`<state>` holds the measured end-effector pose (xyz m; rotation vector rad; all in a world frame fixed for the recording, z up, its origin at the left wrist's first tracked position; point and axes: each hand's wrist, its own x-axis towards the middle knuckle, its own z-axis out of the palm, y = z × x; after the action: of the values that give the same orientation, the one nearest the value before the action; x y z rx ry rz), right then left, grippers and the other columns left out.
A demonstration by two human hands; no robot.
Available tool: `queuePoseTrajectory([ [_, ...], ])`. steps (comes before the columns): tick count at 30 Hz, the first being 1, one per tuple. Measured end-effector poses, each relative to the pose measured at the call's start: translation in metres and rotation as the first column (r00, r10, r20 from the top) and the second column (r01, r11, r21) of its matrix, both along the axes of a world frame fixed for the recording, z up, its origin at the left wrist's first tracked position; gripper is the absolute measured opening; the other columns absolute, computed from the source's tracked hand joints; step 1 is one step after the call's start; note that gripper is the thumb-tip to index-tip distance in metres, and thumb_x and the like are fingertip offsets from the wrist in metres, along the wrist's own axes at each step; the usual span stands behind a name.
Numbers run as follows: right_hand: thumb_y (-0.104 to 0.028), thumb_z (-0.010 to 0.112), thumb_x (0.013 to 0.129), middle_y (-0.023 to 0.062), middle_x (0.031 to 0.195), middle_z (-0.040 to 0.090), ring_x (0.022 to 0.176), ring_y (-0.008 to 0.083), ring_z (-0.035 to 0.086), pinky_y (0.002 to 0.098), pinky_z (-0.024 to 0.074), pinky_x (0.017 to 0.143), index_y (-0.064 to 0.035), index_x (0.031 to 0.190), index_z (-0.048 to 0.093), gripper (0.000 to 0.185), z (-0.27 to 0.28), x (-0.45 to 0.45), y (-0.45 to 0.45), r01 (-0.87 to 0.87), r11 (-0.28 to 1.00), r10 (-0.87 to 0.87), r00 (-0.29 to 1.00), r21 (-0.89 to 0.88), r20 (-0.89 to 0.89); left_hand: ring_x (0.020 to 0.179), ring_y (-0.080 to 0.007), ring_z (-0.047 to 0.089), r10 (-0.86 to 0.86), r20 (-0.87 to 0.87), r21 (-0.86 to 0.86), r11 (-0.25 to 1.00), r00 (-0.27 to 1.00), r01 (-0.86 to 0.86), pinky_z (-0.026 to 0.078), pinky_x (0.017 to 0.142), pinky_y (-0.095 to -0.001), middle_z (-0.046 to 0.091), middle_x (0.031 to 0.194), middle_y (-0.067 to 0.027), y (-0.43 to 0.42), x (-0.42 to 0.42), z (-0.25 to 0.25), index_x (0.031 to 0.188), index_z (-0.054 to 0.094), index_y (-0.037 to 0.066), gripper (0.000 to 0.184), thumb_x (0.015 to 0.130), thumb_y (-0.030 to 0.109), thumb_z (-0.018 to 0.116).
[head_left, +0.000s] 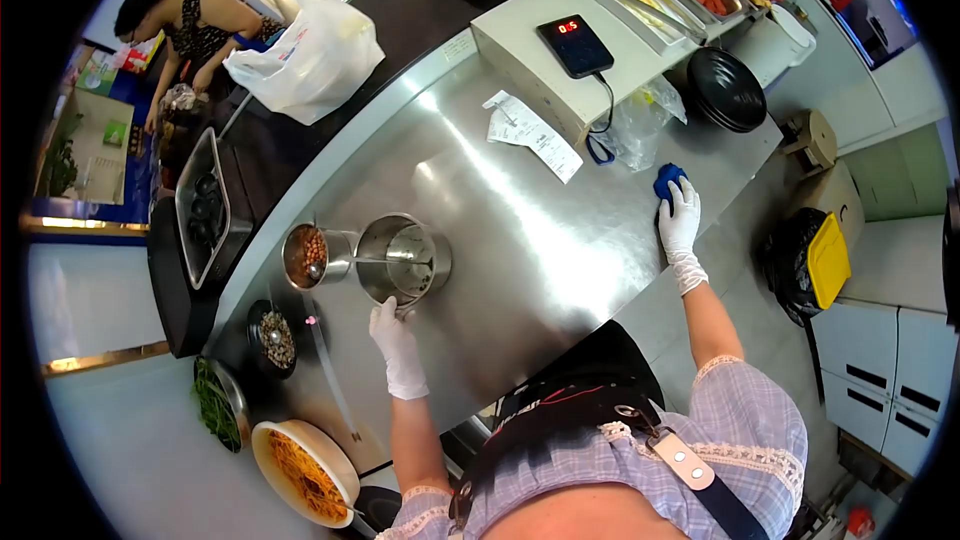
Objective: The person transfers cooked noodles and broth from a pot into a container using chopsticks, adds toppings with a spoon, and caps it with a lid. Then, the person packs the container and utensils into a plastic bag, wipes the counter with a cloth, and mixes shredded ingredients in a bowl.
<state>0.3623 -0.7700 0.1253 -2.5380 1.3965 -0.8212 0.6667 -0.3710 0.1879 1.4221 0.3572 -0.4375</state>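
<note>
My left hand (396, 345), in a white glove, has its fingertips at the near side of a steel pot (441, 258) and appears to grip it. A long metal utensil handle lies across the pot, and some pale residue shows inside. My right hand (680, 220), also gloved, presses a crumpled blue cloth (667, 178) onto the steel counter (480, 340) near its right edge. Left of the pot stands a smaller steel container (338, 258) holding small reddish-brown pieces and a spoon.
A black bowl of chopped food (273, 338), greens (214, 407) and a tub of orange shreds (345, 465) are at left. Receipts (535, 135), a scale display (575, 45) and black bowls (727, 88) lie farther back. Another person (205, 15) bends beyond a white bag (310, 55).
</note>
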Motion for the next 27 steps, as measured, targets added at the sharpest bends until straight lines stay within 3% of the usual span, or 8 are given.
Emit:
queuePoseTrajectory([
  [3,-0.01,0.058,0.079,0.0185,0.125,0.051,0.114,0.0372,0.046,0.0431,0.0362,0.1,-0.0013,0.111,0.059,0.034,0.001,0.011,0.013,0.036,0.999,-0.037,0.996,0.018,0.076,0.064,-0.0118,0.058,0.015,0.005,0.039,0.999,1.0,-0.015,0.049,0.055,-0.0257,0.059,0.073,-0.0035,-0.014,-0.01,0.005,0.083,0.051,0.008,0.008,0.087,0.009,0.057],
  [7,-0.011,0.057,0.079,0.0181,0.128,0.049,0.116,0.0371,0.045,0.0431,0.036,0.1,-0.0014,0.113,0.058,0.035,0.003,0.011,0.015,0.013,0.999,-0.015,0.999,0.045,0.042,0.069,-0.0144,0.061,0.003,0.023,-0.012,1.0,1.0,-0.003,0.051,0.06,-0.0266,0.061,0.078,-0.0057,-0.024,-0.008,0.001,0.082,0.05,0.007,0.014,0.089,0.014,0.059],
  [9,-0.01,0.057,0.08,0.0175,0.129,0.048,0.116,0.0366,0.045,0.0418,0.0364,0.1,-0.0013,0.113,0.057,0.035,0.0,0.01,0.015,0.031,0.998,-0.034,0.998,0.053,0.054,0.075,-0.0149,0.061,-0.028,-0.003,-0.108,0.994,1.0,0.027,0.048,0.065,-0.0278,0.062,0.081,-0.005,-0.031,-0.009,0.001,0.085,0.052,0.007,0.018,0.089,0.022,0.061],
  [13,-0.007,0.058,0.079,0.0167,0.128,0.049,0.116,0.0355,0.045,0.0407,0.0368,0.1,-0.0017,0.113,0.057,0.034,0.003,0.011,0.019,0.023,0.996,-0.031,0.995,0.088,0.1,0.079,-0.0187,0.061,-0.026,-0.035,-0.051,0.998,0.999,0.024,0.051,0.07,-0.0304,0.059,0.093,-0.0099,-0.023,-0.017,0.015,0.1,0.053,0.002,0.027,0.092,0.027,0.057],
  [15,-0.008,0.058,0.079,0.0164,0.127,0.049,0.113,0.0356,0.046,0.0415,0.0374,0.098,-0.0028,0.112,0.058,0.034,0.003,0.009,0.021,-0.001,0.993,-0.008,0.997,0.12,0.081,0.08,-0.0194,0.061,0.023,-0.054,-0.032,0.999,0.998,-0.024,0.051,0.071,-0.0307,0.059,0.094,-0.0104,-0.007,-0.022,0.006,0.102,0.053,0.002,0.027,0.092,0.027,0.056],
  [19,-0.011,0.06,0.077,0.0166,0.116,0.053,0.102,0.034,0.05,0.0423,0.0414,0.09,-0.0065,0.11,0.059,0.033,0.013,0.012,0.022,-0.013,0.999,0.017,0.992,0.036,-0.124,0.079,-0.0199,0.061,0.094,-0.065,-0.028,0.995,0.993,-0.096,0.051,0.07,-0.0309,0.059,0.092,-0.0098,0.026,-0.042,-0.004,0.102,0.055,0.003,0.024,0.092,0.024,0.055],
  [21,-0.014,0.062,0.078,0.0165,0.108,0.055,0.098,0.0339,0.053,0.0419,0.0461,0.083,-0.0079,0.109,0.059,0.032,0.01,0.013,0.019,-0.033,0.999,0.032,0.991,-0.002,-0.13,0.077,-0.0198,0.061,0.139,-0.076,-0.014,0.99,0.987,-0.14,0.051,0.069,-0.031,0.06,0.09,-0.0093,0.034,-0.051,0.002,0.101,0.055,0.003,0.023,0.092,0.023,0.055],
  [27,-0.017,0.062,0.079,0.0151,0.105,0.054,0.093,0.0332,0.057,0.0426,0.0493,0.076,-0.0092,0.109,0.058,0.031,0.008,0.013,0.025,0.034,0.992,-0.01,0.981,0.123,-0.195,0.074,-0.0196,0.061,0.2,-0.087,-0.022,0.979,0.976,-0.203,0.051,0.068,-0.0311,0.06,0.087,-0.0086,0.051,-0.075,0.007,0.1,0.057,0.003,0.02,0.093,0.021,0.054],
])
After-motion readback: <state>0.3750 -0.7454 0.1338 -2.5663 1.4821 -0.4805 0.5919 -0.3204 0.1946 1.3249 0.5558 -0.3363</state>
